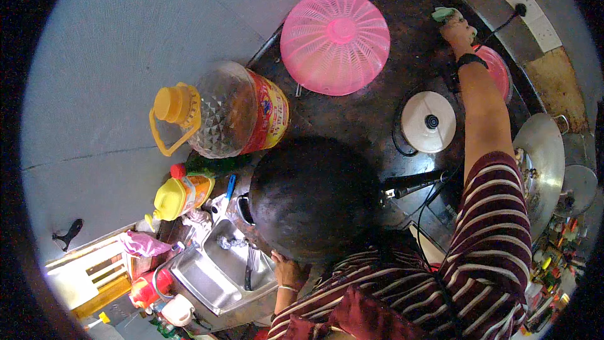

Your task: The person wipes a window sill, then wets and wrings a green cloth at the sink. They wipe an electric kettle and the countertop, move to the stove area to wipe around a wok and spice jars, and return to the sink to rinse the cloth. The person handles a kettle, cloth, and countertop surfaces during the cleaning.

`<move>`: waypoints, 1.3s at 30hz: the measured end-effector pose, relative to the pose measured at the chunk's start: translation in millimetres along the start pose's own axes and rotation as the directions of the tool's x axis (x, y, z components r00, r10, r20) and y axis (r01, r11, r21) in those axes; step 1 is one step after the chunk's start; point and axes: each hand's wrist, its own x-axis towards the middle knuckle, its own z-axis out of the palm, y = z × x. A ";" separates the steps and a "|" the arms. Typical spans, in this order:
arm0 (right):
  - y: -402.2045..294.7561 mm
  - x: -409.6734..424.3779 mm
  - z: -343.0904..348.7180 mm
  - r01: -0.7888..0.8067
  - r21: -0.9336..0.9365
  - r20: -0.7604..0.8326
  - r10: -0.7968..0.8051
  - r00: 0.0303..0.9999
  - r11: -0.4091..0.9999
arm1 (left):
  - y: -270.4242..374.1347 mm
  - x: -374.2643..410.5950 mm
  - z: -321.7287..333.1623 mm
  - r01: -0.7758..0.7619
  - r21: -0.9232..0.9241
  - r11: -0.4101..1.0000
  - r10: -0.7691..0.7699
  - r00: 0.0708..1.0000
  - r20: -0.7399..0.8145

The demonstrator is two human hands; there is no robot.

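My right hand (457, 30) is stretched out to the far right of the dark countertop (325, 123), closed on a green cloth (444, 13) that presses against the surface. Beside my wrist lies a pink-red round item (499, 73), partly hidden by the forearm. My left hand (287, 270) rests by the sink edge under a large black wok (314, 198); its fingers are partly hidden, so its grip cannot be told. A pink plastic mesh food cover (336, 42) sits on the counter. Nearer stands a kettle's round base or lid (428, 123), white with a black centre.
A large oil bottle (226, 111) and a yellow detergent bottle (181, 197) stand along the wall. The steel sink (207, 278) holds a knife (248, 269) and a scourer. A black cable crosses the counter; a metal wok (549, 170) is at the right.
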 end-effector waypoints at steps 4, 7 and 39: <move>-0.1 -8.1 -18.7 0.097 -0.108 0.195 -0.074 0.978 0.989 | -21.2 7.9 27.9 -0.174 0.203 0.964 0.184 0.982 -0.032; -25.7 -39.2 -16.7 0.142 -0.133 0.168 -0.118 0.979 0.981 | -31.5 14.6 40.7 -0.151 0.181 0.972 0.156 0.988 -0.014; -1.7 -374.3 -174.9 0.301 0.097 0.288 -0.316 0.904 0.949 | -22.5 -4.6 35.9 -0.153 0.223 0.963 0.206 0.949 -0.239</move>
